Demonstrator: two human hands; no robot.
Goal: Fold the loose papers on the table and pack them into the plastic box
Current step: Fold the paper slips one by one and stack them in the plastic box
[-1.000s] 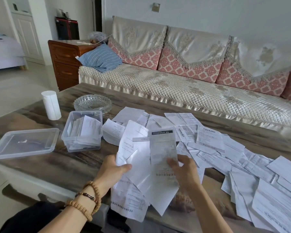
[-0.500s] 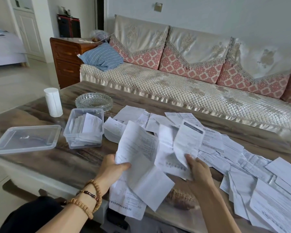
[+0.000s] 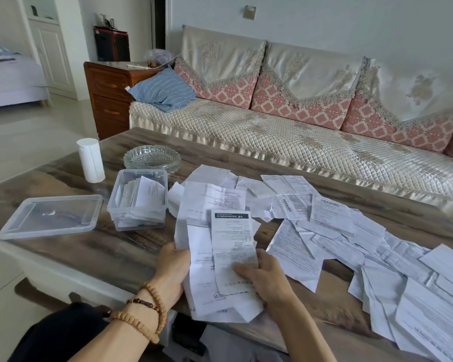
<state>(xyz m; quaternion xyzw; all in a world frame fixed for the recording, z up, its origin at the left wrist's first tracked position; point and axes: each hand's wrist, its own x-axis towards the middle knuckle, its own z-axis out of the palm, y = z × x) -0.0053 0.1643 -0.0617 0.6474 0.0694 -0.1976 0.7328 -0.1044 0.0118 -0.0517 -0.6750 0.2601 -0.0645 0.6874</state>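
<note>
A wooden table point(image 3: 63, 246) carries a spread of loose papers point(image 3: 351, 244) running from its middle toward 4 o'clock. At 9 o'clock lies a clear lid point(image 3: 50, 218); just right of it stands the plastic box point(image 3: 139, 202), open and already holding folded papers. At 6 o'clock both hands grip one bundle of sheets point(image 3: 220, 252) — the left hand point(image 3: 171, 270) curls round its left edge, the right hand point(image 3: 264, 275) pinches its lower right.

Print on held receipt point(image 3: 232, 244) and loose papers point(image 3: 330, 215) too small, unreadable.
</note>
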